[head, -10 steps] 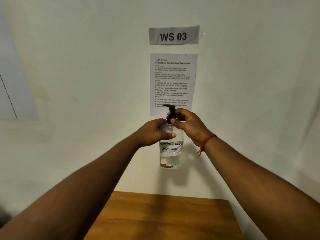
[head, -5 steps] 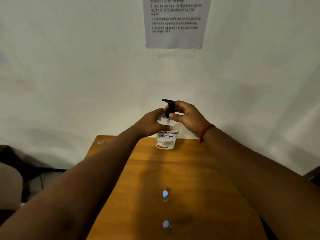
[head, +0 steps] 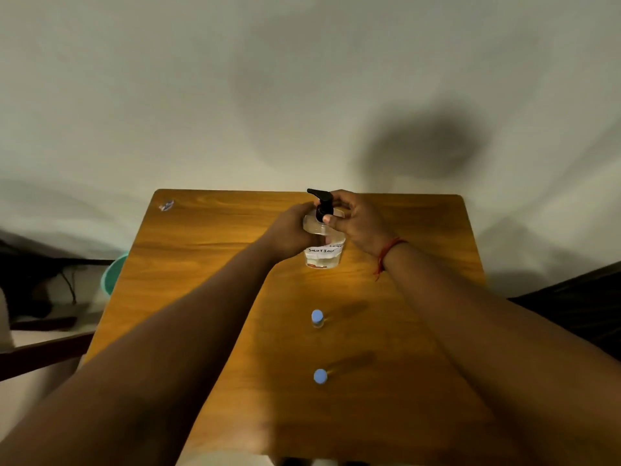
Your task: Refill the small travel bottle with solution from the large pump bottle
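The large clear pump bottle (head: 323,254), with a white handwritten label and a little liquid at its bottom, stands or hovers just over the far middle of the wooden table (head: 208,250). My left hand (head: 291,234) wraps its shoulder. My right hand (head: 358,220) pinches the black pump head (head: 323,204) at its collar. Two small travel bottles with blue caps stand nearer me: one (head: 317,318) mid-table, the other (head: 320,376) closer.
A small sticker (head: 166,205) lies at the table's far left corner. A teal bucket (head: 112,275) and dark cables sit on the floor to the left. A pale wall rises right behind the table.
The view has tilted down from the wall sheet to the table. Both hands have kept their hold on the pump bottle and brought it lower, down to the tabletop.
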